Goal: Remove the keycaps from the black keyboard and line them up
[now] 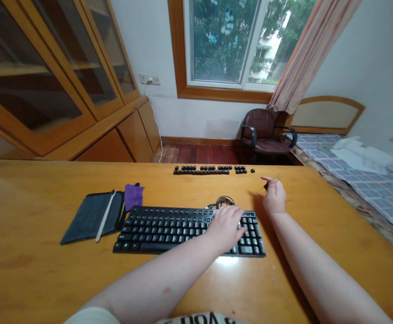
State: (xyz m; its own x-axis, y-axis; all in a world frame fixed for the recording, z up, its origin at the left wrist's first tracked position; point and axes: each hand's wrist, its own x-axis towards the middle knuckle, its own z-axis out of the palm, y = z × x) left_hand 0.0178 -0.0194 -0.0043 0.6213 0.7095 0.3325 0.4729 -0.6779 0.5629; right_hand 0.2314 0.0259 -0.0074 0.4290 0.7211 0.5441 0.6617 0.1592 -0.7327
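Note:
A black keyboard (169, 227) lies on the wooden desk (41, 270) in front of me. My left hand (226, 227) rests on its right end, fingers spread flat over the keys beside the number pad. My right hand (274, 195) is raised just right of the keyboard, fingers pinched on a small black keycap (266, 185) and a thin wire tool. A row of loose black keycaps (210, 169) lies along the desk's far edge. The keyboard's coiled cable (223, 201) sits behind it.
A dark grey pouch (90, 217) with a pale stick on it and a purple cloth (133, 195) lie left of the keyboard. Beyond the desk stand a brown armchair (264, 132), wooden cabinets (64, 90), a window and a bed (361, 175) at the right.

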